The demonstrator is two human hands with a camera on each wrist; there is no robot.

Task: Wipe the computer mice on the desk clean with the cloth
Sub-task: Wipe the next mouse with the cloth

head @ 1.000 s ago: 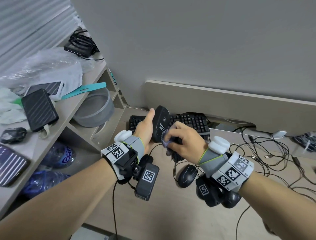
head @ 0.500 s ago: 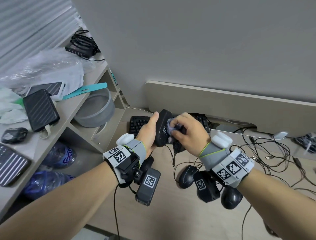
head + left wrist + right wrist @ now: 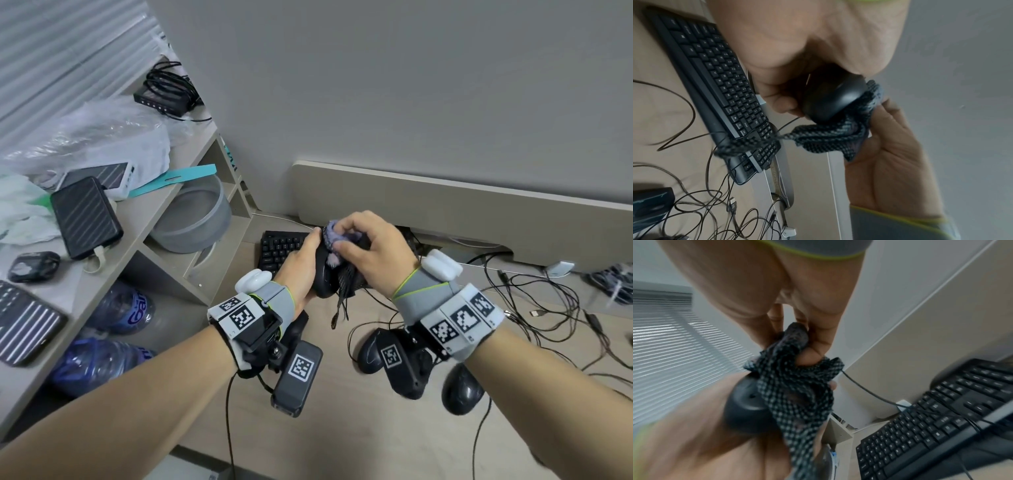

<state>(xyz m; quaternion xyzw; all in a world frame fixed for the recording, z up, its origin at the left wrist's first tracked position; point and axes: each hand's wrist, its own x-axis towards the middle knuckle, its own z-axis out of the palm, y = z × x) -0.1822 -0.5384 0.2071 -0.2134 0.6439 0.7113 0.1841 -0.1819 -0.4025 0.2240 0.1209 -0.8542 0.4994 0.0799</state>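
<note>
My left hand (image 3: 301,270) grips a black wired mouse (image 3: 323,277) held up above the desk; the left wrist view shows the same mouse (image 3: 833,99) against my palm. My right hand (image 3: 370,253) pinches a bunched grey-and-black knitted cloth (image 3: 337,240) and presses it on the mouse's upper end. The cloth (image 3: 795,386) drapes over the mouse (image 3: 745,407) in the right wrist view, and a loose end hangs below. Two more black mice lie on the desk: one (image 3: 368,351) partly behind my right wrist camera, another (image 3: 460,390) under my right forearm.
A black keyboard (image 3: 279,248) lies at the desk's back edge, behind my hands. Loose cables (image 3: 534,308) sprawl over the right of the desk. At left, a shelf unit (image 3: 137,219) carries power banks, plastic bags and a grey bowl, with water bottles below.
My right hand has slid the cloth up along the mouse to its upper end. My left hand has tilted the mouse; both hands rose slightly.
</note>
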